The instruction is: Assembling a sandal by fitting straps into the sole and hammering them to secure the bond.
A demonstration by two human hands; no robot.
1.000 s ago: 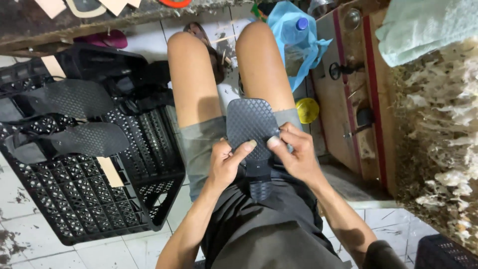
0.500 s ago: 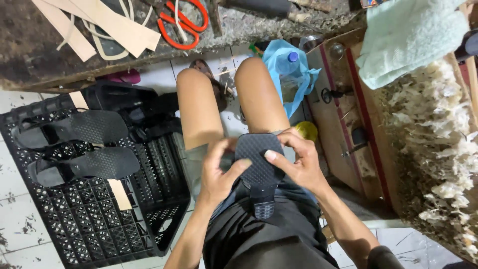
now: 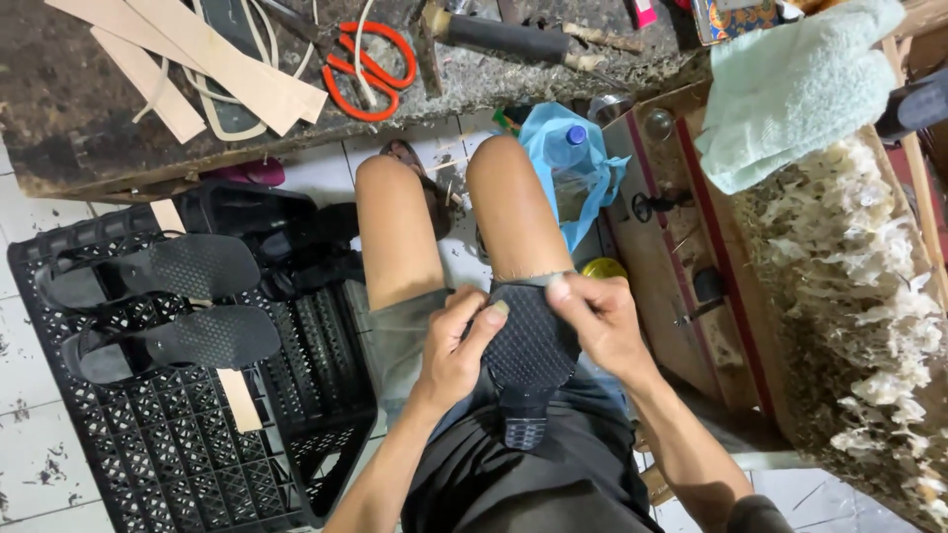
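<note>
Two hands pinching black textured sandal sole [image 3: 531,347], heel toward body

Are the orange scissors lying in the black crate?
No, the orange scissors lie up on the dark workbench, while the black crate on the floor holds two black sandals.

A black sandal sole [image 3: 530,345], tread side up with a diamond-textured pattern, is held flat across the lap, its heel end toward the body.

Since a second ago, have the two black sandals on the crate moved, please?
No. The black sandals lie at the same corner of the black crate; only the camera shifted.
</note>
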